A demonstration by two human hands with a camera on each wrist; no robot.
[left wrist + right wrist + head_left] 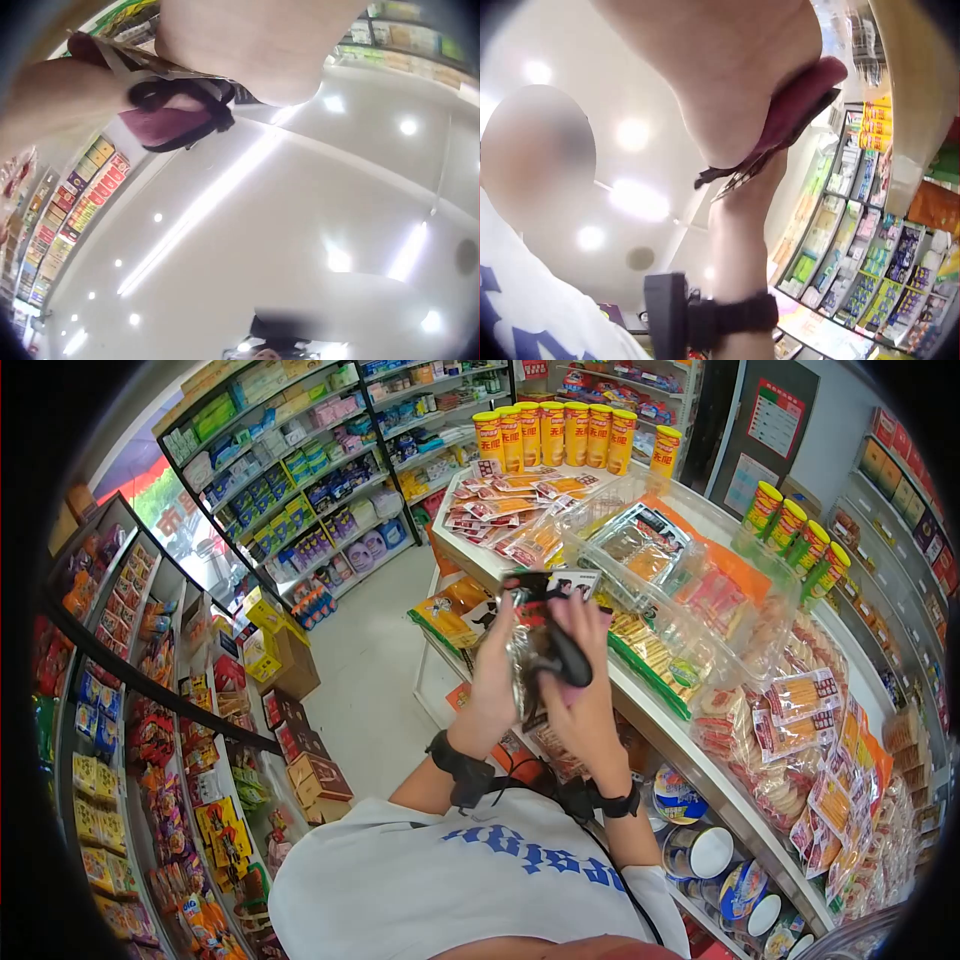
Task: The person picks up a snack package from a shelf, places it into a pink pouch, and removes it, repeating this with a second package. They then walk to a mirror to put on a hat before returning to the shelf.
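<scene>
Both hands are raised in front of a display counter (650, 710), holding a dark, shiny snack packet (545, 592) between them. My left hand (492, 678) grips its left side. My right hand (585, 690) holds the right side, its fingers curled over a black and maroon part of the packet (562, 652). In the left wrist view the palm (247, 45) fills the top, with the maroon and black packet (169, 112) below it. The right wrist view shows the right palm (727, 75) pressed on the packet's edge (787, 120).
Clear plastic bins (700, 560) of snack packs cover the counter, with yellow canisters (555, 435) behind and round tins (700, 850) on the shelf below. Stocked shelves (130, 690) line the left side. Cardboard boxes (290, 660) sit on the aisle floor (370, 660).
</scene>
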